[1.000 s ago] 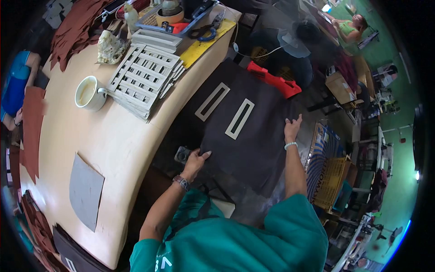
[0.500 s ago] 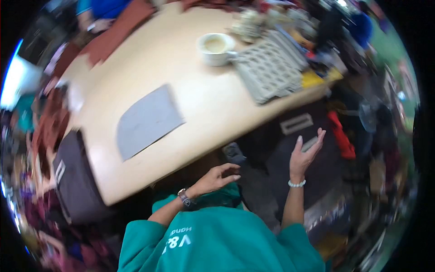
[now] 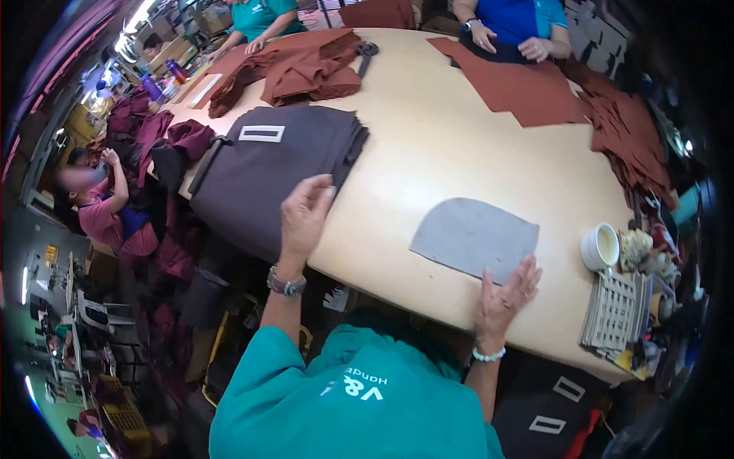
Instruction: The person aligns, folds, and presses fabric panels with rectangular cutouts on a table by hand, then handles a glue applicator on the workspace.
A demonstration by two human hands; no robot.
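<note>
My left hand [image 3: 303, 219], with a watch on its wrist, is raised at the right edge of a stack of dark brown fabric pieces [image 3: 283, 161]. Its fingers are loosely bent and nothing shows in them. The top piece of the stack bears a pale rectangular frame [image 3: 261, 134]. My right hand [image 3: 505, 302], wearing a beaded bracelet, lies with fingers extended at the lower edge of a grey, round-topped flat piece [image 3: 475, 236]. The fingertips overlap or touch that edge. The grey piece lies flat on the pale table [image 3: 397, 161].
Rust-coloured fabric [image 3: 313, 73] lies at the back left, with more [image 3: 527, 92] before a person in blue [image 3: 520, 19]. A white cup [image 3: 600, 247] and a grey slotted tray [image 3: 609, 312] stand at right. Dark pieces with pale frames [image 3: 547, 424] are below the table edge.
My view has turned left, bringing the dark stack nearer the middle. My left hand has risen beside the stack; my right hand has come from beyond the table edge to the grey piece.
</note>
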